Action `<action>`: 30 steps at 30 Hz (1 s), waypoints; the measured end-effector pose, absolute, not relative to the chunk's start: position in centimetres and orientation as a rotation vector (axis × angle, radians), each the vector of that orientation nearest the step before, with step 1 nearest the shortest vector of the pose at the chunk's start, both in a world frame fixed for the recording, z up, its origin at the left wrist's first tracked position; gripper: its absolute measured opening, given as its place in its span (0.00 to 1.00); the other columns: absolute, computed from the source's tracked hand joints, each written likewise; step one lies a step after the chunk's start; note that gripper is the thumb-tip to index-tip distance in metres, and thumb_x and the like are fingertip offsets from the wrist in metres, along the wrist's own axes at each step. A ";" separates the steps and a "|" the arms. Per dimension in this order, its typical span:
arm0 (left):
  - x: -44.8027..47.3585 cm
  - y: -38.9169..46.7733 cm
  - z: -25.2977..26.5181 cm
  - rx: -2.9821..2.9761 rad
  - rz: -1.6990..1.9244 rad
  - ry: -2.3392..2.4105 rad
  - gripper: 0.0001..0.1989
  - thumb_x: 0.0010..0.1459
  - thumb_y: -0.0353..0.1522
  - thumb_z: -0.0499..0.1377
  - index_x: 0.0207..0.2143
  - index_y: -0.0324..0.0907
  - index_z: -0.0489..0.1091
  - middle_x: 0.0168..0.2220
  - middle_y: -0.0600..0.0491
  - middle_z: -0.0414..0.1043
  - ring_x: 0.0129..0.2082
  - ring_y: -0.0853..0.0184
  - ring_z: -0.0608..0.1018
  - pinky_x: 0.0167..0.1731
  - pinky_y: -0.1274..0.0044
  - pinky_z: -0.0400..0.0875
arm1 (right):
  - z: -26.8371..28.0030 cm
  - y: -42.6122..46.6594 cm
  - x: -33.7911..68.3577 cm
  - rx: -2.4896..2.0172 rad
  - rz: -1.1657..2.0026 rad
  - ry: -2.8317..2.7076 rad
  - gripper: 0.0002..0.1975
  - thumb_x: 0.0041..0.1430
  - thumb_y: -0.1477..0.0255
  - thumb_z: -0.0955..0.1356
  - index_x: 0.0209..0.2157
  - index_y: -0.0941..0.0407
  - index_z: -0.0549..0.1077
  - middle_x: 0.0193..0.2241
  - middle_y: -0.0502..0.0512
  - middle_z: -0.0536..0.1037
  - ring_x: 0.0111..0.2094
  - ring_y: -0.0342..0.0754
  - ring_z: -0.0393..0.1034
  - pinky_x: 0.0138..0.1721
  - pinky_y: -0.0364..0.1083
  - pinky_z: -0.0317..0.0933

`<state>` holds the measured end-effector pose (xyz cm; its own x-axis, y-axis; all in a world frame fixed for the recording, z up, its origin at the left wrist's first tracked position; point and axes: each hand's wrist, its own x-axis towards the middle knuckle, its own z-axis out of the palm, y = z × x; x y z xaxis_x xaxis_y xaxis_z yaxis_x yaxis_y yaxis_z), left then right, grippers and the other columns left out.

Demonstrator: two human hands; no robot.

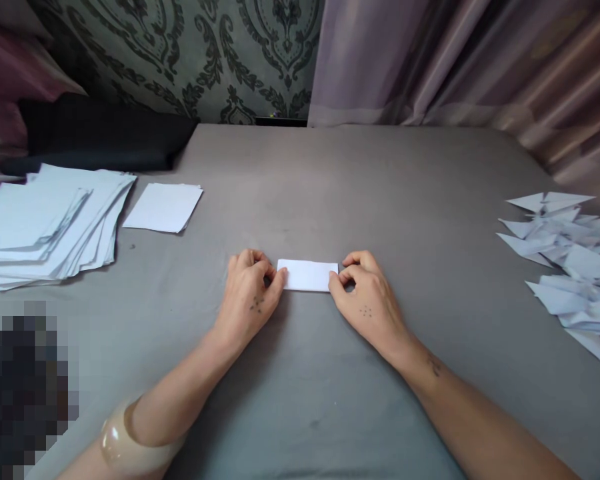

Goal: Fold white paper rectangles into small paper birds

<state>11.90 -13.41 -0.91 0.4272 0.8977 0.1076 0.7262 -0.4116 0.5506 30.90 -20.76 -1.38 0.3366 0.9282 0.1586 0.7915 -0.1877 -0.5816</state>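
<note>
A small white sheet of paper, folded into a narrow rectangle (308,276), lies in front of me on the grey cloth. My left hand (253,283) pinches its left end between thumb and fingers. At the opposite end, my right hand (363,287) grips the paper the same way, thumb on top. The long edges of the folded paper run from one hand to the other.
Left of my hands lie a small stack of square white paper (163,208) and a bigger pile of white sheets (87,213). Behind them is a black cloth (105,133). Several folded paper figures (575,260) are heaped at the right. A pixelated patch covers the lower left.
</note>
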 end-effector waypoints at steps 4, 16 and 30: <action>11.9 -13.4 -1.0 2.277 0.562 1.374 0.14 0.63 0.36 0.55 0.27 0.40 0.71 0.38 0.47 0.67 0.40 0.61 0.68 0.46 0.66 0.64 | -1.3 -20.8 30.8 -2.041 0.307 -1.496 0.13 0.57 0.69 0.66 0.20 0.55 0.66 0.40 0.56 0.73 0.35 0.47 0.70 0.41 0.50 0.64; 12.2 -13.4 -1.1 2.332 0.525 1.398 0.12 0.63 0.34 0.54 0.26 0.39 0.67 0.38 0.45 0.66 0.39 0.59 0.67 0.43 0.65 0.65 | -1.6 -20.7 31.0 -2.038 0.267 -1.523 0.13 0.57 0.68 0.66 0.20 0.55 0.67 0.40 0.57 0.73 0.38 0.50 0.70 0.41 0.50 0.63; 12.2 -13.4 -1.5 2.480 0.529 1.390 0.12 0.63 0.34 0.53 0.26 0.41 0.64 0.38 0.46 0.66 0.38 0.59 0.66 0.42 0.65 0.66 | -1.3 -20.8 30.9 -2.063 0.296 -1.533 0.13 0.58 0.68 0.66 0.21 0.55 0.65 0.40 0.56 0.72 0.35 0.48 0.68 0.39 0.49 0.62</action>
